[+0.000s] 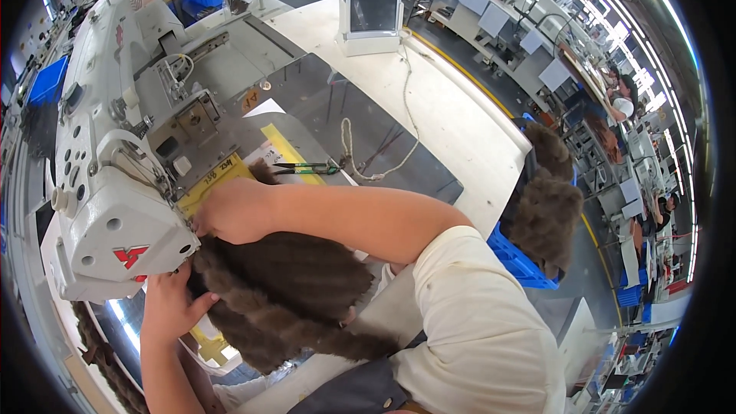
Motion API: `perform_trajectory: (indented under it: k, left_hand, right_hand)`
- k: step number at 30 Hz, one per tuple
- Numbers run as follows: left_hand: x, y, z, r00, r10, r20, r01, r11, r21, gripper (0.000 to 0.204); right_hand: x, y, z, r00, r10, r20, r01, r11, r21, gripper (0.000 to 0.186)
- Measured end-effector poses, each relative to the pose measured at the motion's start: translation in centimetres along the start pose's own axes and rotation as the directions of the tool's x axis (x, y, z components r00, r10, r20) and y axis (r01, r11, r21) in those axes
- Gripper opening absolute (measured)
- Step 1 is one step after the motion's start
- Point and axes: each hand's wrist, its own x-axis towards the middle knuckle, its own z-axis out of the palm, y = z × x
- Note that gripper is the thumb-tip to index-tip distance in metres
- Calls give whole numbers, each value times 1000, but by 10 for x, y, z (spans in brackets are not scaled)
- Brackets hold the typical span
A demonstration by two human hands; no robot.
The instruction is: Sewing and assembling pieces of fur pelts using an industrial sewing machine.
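A brown fur piece [307,276] lies folded and draped in front of the white sewing machine [115,192], its edge running in under the machine head. Reaching across from the right, my right hand [234,211] is closed with curled fingers on the fur beside the needle area; its fingertips are mostly hidden. Below the machine head, my left hand [169,303] has its thumb spread apart and touching the fur's left edge. The tips of its other fingers disappear by the machine. Yellow strips [218,176] with handwriting lie just beyond my right hand.
Green-and-black slim tools [307,169] rest beyond my right forearm, near a looped cord [383,172]. A dark-screened panel [373,0] stands at the table's far side. To the right, a blue crate [521,257] holds more brown fur [548,207]. Other workstations and people sit farther off.
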Motion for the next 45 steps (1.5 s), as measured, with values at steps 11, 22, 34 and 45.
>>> perform_trajectory:
  k: [11,22,34,45]
  left_hand:
    - [-1,7,-1,999,-6,-46,7,1000,10,77]
    - [0,14,-4,999,-39,-15,39,998,51,79]
    - [1,23,-4,999,25,-21,-24,997,67,87]
    - [-8,40,-3,994,-45,95,37,995,89,96]
  right_hand:
    - [-14,-39,-17,954,41,296,10,985,-170,34]
    - [-13,-41,-2,977,-29,210,84,962,-260,14]
    - [-10,-49,-6,972,-29,231,86,966,-242,14]
    - [-13,-67,-7,962,-14,273,83,966,-244,11]
